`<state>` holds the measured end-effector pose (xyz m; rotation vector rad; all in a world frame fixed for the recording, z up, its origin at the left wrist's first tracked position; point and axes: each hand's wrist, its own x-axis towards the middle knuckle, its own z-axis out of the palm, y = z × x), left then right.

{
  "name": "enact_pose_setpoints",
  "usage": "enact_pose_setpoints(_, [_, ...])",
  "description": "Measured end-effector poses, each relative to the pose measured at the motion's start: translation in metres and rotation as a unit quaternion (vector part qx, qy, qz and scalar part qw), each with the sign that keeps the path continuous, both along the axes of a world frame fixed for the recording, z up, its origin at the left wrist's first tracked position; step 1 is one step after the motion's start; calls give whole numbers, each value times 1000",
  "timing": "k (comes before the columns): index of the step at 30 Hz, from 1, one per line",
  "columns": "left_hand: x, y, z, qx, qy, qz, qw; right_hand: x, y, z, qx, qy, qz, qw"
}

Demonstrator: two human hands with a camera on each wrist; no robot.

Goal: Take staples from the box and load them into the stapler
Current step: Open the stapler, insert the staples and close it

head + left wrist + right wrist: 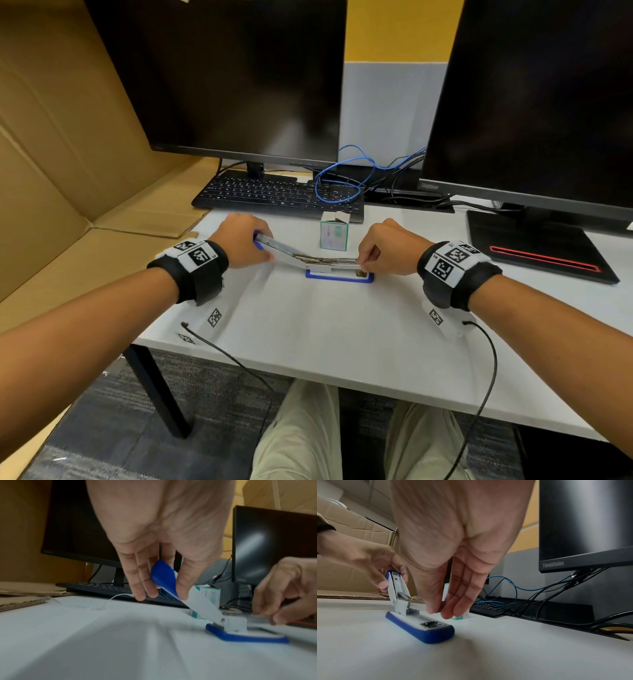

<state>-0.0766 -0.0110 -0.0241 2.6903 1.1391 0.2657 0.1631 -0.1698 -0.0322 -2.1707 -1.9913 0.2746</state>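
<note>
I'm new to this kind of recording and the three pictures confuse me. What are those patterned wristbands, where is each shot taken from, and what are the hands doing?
There is no robot, just a person at a white desk. The large picture comes from a camera on the head; the other two come from cameras strapped to each wrist, looking along the palm. The black bands with square patterns sit on the wrists.

The left hand holds up the hinged top arm of a blue and white stapler, whose base lies flat on the desk. The right hand pinches at the open metal channel, seemingly seating a strip of staples; the strip itself is hard to make out.

Just behind the stapler stands a small white and green staple box, its top flap open. Farther back are a black keyboard and two dark monitors.
</note>
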Motion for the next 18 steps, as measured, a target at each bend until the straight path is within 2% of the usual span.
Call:
enact_pose_setpoints(5, [3, -5, 16, -28, -100, -5, 995, 0, 0, -1, 3, 3, -4, 1000])
enact_pose_setpoints(18, [25, -23, 10, -73, -199, -45, 976, -7, -5, 3, 13, 12, -2, 1000])
